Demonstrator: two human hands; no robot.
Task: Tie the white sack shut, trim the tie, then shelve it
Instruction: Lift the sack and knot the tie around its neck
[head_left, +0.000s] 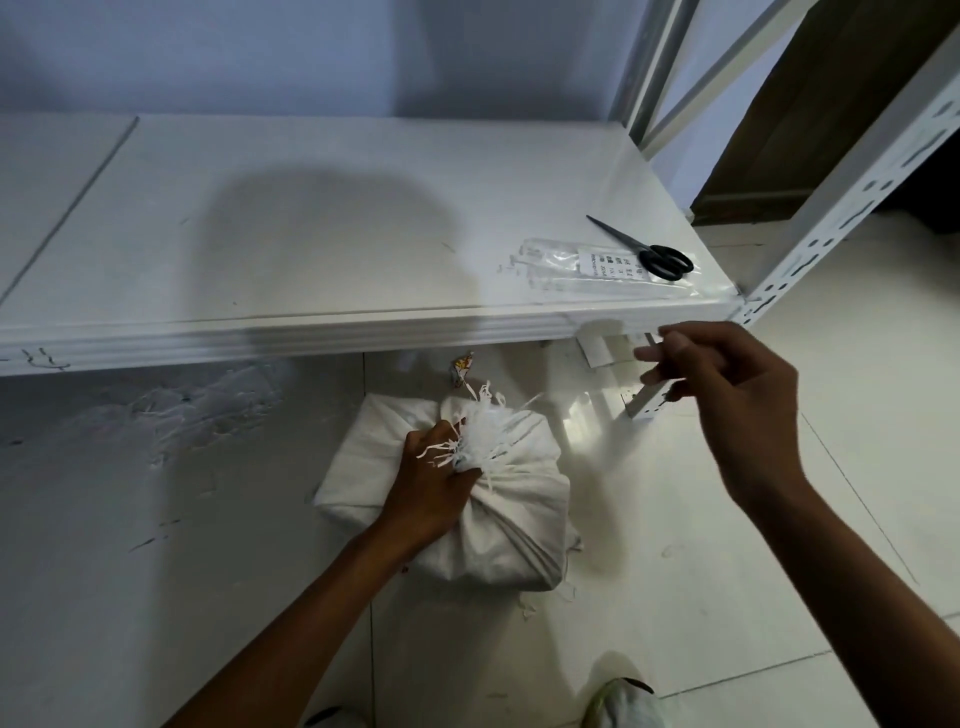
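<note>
Clamps the bunched neck of the white sack (498, 519) in the left hand (431, 488), ready for tying, down on the floor (727, 597) beneath the shelf (311, 234). Holds the right hand (727, 395) raised, fingers (675, 348) curled (round a tie? cannot tell). Keeps scissors (649, 249) handy above.

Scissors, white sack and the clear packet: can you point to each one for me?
scissors (662, 260): head view, on the black handles.
white sack (519, 499): head view, on the cloth beside its gathered neck.
clear plastic packet (608, 265): head view, on its white label.
</note>
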